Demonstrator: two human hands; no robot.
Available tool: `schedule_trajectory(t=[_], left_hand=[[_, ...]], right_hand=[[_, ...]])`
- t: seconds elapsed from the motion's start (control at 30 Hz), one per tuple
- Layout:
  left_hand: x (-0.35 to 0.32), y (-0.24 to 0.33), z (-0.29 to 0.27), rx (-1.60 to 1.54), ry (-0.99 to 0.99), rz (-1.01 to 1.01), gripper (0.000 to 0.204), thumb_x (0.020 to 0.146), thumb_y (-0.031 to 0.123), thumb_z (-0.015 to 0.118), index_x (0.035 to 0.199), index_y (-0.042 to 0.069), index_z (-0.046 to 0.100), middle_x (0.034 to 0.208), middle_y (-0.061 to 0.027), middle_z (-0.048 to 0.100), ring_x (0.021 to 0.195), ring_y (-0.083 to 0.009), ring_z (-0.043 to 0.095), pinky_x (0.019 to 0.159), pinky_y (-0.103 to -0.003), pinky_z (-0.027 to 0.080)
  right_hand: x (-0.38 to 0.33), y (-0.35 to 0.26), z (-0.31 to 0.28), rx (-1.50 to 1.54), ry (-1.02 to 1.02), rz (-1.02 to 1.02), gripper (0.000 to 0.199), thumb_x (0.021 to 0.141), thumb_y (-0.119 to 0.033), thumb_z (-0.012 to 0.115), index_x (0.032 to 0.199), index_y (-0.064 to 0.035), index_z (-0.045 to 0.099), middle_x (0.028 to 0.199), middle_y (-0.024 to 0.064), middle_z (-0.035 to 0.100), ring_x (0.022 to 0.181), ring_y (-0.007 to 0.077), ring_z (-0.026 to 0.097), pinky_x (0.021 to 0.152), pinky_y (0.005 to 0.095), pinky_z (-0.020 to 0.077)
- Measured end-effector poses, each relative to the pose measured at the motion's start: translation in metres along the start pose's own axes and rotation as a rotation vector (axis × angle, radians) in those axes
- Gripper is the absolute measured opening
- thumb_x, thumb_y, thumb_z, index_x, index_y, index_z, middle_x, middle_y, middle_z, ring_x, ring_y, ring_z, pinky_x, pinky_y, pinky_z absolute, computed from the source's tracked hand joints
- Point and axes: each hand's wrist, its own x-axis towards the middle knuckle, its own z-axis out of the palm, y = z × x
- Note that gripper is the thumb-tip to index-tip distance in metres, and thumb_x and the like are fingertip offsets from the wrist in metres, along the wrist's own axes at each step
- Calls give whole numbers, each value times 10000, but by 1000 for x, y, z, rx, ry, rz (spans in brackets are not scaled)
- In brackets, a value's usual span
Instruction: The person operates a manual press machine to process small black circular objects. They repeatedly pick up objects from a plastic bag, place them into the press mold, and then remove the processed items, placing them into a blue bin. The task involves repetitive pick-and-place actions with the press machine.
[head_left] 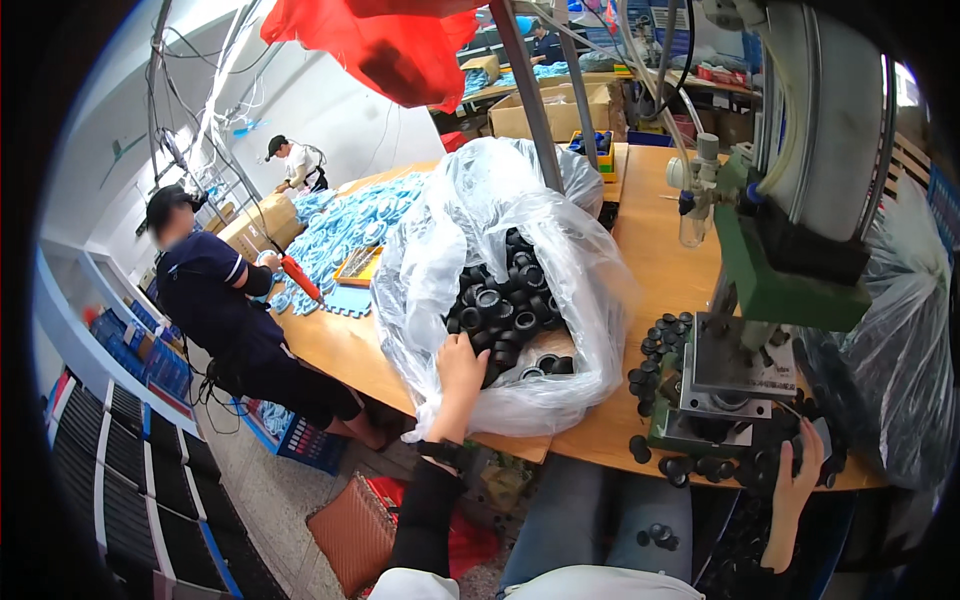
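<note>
A large clear plastic bag (415, 290) stands wide at its mouth on the table, filled with black round ring-like caps (515, 295). My left hand (462, 368) reaches over its near left rim, fingers curled in against the caps; the fingertips are partly hidden among them. To the right stands a green bench press (800, 290) with a metal block (740, 355) over its base. My right hand (797, 468) is beside the press's right side, near more black caps, with its fingers stretched upward and apart. I make out nothing held in it.
Loose black caps (660, 345) lie left of the press and along the table's near edge. Several rest on my lap (657, 536). Light-blue parts (365, 215) cover the table's far left, where a person in dark clothes (215, 290) stands near a red hand tool (300, 278). Another clear bag (905, 300) hangs at right.
</note>
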Motion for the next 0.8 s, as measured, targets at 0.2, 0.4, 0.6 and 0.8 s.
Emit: schedule_trajectory(t=[0.2,0.4,0.6,0.8], left_hand=[[7,-9,7,-372,-35,-23,322,720,176,757,893,-11,560,826,-132,637,861,-288,632,766,-379,496],[-6,38,-27,-1835,-408,-512,217,945,111,519,1137,21,473,1171,-159,574,977,-286,631,885,-441,523],[-42,125,-69,-1982,-781,-502,436,991,157,413,1412,82,326,1242,-158,548,1117,-338,569,943,-379,493],[-55,194,-82,-1622,-921,-146,560,860,80,649,1349,-33,400,1160,-89,580,976,-141,612,849,-261,495]], right_hand=[[35,-57,55,464,-50,76,421,808,-80,655,1191,28,517,1115,164,572,1033,261,551,924,333,402],[74,-76,80,1085,-101,180,341,789,-12,681,1092,40,534,986,90,597,887,160,566,765,292,448],[53,-71,77,0,40,-149,506,691,-293,775,1066,-18,576,1060,143,581,1036,353,488,943,420,333],[24,-59,44,456,166,284,530,729,-127,753,1194,12,540,1138,142,590,1050,238,560,929,327,408]])
